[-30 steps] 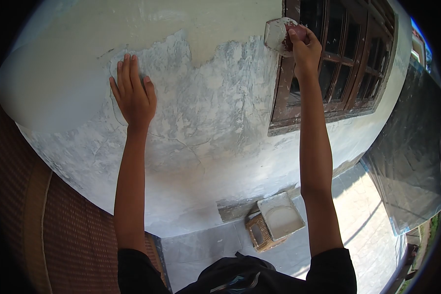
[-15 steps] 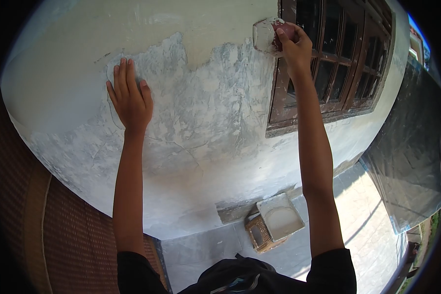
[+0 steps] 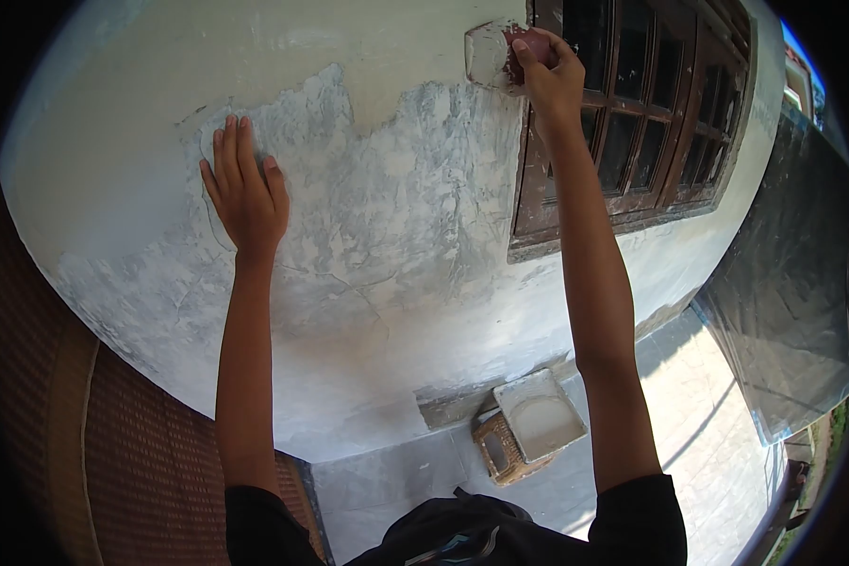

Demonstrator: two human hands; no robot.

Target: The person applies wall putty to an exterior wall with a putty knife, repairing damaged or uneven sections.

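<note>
The wall in front of me is cream with a broad grey-and-white patch of rough, cracked plaster. Flat on that patch, at the left, rests my left hand, fingers stretched out and nothing held. My right hand is up beside the window frame, its thumb and fingers closed on a reddish putty scraper. Whitish putty coats much of the scraper's blade. The blade lies against or very close to the wall, just above the patch's upper right edge.
A brown wooden window with several panes adjoins my right hand. Below, a square tray of whitish paste rests on a woven-look stool on the tiled floor. A woven brown panel stands left; dark sheeting hangs right.
My right hand has moved the putty scraper a little left and up, away from the window frame. My left hand stays on the same spot of the wall.
</note>
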